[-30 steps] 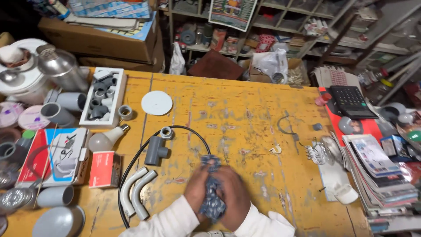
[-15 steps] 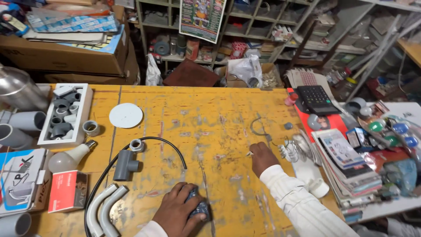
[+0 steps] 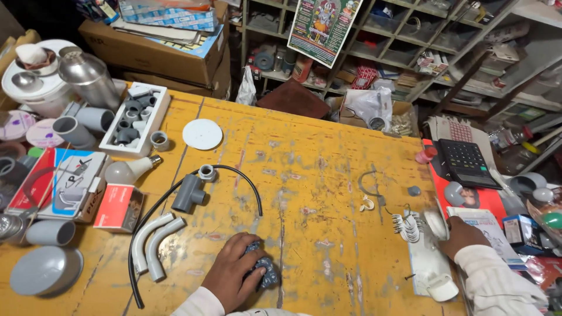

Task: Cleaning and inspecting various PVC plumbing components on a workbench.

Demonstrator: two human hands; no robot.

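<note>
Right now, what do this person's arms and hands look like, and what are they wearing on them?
Both hands are bare: no gloves, and no rings or watch that I can make out. The left hand and right hand each come out of a long white sleeve, cuffed at the wrist. The right sleeve looks loose and creased.

Two hands showed: the left hand point(image 3: 234, 272) and the right hand point(image 3: 459, 234). On the tabletop point(image 3: 316, 152) lay two curved pipe bends point(image 3: 153, 246), one grey tee fitting point(image 3: 188, 193), one black cable point(image 3: 175, 193), one white disc point(image 3: 202, 134), one light bulb point(image 3: 126, 171), one calculator point(image 3: 465, 162) and one steel flask point(image 3: 91, 79).
</note>
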